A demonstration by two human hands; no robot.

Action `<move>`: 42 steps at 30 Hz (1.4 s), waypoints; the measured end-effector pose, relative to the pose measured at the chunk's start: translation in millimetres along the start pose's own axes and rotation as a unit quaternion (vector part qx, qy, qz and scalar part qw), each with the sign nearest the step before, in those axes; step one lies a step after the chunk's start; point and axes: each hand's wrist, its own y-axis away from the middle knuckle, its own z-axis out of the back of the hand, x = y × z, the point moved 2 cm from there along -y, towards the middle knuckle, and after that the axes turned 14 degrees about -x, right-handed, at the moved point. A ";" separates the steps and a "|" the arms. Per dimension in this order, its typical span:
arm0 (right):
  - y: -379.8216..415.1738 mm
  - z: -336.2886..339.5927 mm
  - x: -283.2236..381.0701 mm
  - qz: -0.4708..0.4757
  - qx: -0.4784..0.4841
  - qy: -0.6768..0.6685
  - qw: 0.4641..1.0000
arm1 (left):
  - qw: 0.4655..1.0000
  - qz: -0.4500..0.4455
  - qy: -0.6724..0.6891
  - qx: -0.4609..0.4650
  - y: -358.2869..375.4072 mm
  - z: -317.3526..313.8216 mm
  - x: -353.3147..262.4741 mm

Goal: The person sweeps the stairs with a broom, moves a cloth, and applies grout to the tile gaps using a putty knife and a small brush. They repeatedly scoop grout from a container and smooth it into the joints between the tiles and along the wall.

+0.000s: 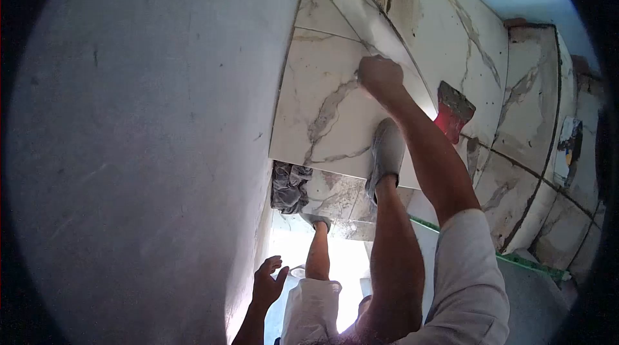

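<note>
My right hand [380, 74] is closed in a fist against the large white marble-patterned tile [329, 106], near its edge; anything inside the fist is hidden. At the lower middle, my left hand [269, 282] is raised beside the wall, thumb and fingers apart, with nothing in it. A grey shoe [389, 148] rests on the tile beside my right forearm. To the right of that forearm lies a red tool [454, 111] with a grey, mortar-crusted end.
A plain grey wall [148, 145] fills the left side. A dark crumpled cloth [290, 187] lies by the wall below the large tile. Stained tiles [519, 100] with dark joints, a green strip [532, 266] and a small tool [569, 151] are on the right.
</note>
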 end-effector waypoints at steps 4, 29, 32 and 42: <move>-39.5 10.4 8.1 0.005 -0.067 -0.098 0.993 | 1.000 -0.011 0.010 0.025 1.0 -6.8 -8.2; 114.0 -64.3 -78.3 -0.140 -0.077 -0.170 0.972 | 0.982 -0.112 -0.117 0.098 -40.0 -35.0 -52.5; 165.2 -89.7 -90.7 -0.184 -0.057 -0.189 0.963 | 0.984 -0.124 -0.070 0.103 -50.5 -33.5 -51.4; 327.0 -44.4 -124.2 -0.272 -0.039 -0.129 0.953 | 0.988 -0.062 -0.072 0.123 -50.8 -43.7 -50.4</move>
